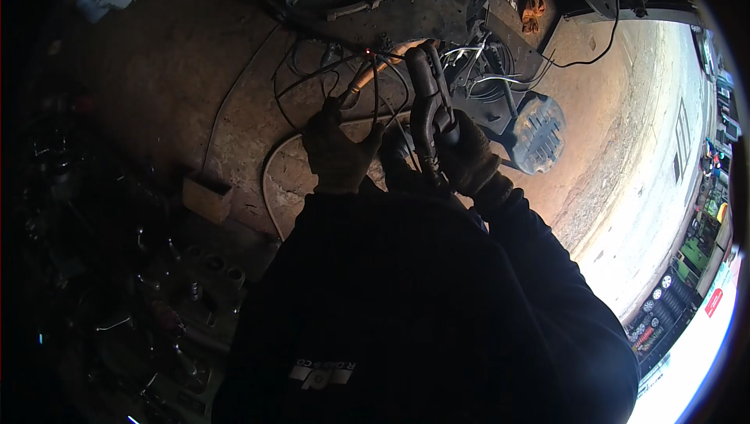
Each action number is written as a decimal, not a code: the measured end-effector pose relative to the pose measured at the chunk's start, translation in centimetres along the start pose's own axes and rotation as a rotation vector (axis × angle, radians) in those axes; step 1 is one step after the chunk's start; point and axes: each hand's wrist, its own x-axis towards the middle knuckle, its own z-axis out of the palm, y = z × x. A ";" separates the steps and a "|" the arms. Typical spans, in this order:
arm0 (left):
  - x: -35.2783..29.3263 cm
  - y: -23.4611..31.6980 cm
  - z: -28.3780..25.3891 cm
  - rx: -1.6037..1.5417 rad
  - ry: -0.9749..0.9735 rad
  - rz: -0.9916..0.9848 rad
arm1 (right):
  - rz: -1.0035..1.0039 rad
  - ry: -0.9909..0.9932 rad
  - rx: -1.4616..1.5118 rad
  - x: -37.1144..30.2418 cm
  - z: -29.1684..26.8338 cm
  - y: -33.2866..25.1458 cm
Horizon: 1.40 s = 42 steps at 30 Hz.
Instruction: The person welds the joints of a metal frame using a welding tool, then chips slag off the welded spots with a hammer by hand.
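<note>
My right hand, in a dark work glove, is closed around the lower part of a dark curved metal pipe standing in front of me. To its left, my gloved left hand has its thumb spread away from the fingers. Its fingertips are close to the near end of an orange bar-like piece; I cannot tell whether they touch it. A thin dark rod rises near the left thumb, and a small red glow shows by its upper end. Black cables loop around both hands.
A large dark metal assembly spans the far side. Silver wires and a dark ribbed pad lie to the right. A hose curves over the brown floor. At left are a small box and scattered metal parts.
</note>
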 end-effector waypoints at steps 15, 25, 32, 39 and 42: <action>2.3 0.7 -0.5 0.056 -0.112 0.148 | 0.040 0.005 0.220 -0.2 0.8 1.3; 0.2 0.2 0.4 -0.257 -0.080 -0.254 | 0.894 -0.232 2.020 1.4 0.8 4.5; 0.6 0.7 -0.3 -0.066 -0.127 -0.248 | 0.015 0.086 0.405 -0.2 1.8 5.5; -0.6 0.1 0.4 -0.033 -0.097 -0.143 | 0.047 0.010 0.088 0.0 0.4 -0.4; -1.2 -0.5 1.1 -0.247 -0.169 -0.302 | 0.077 0.020 0.234 0.2 0.7 1.2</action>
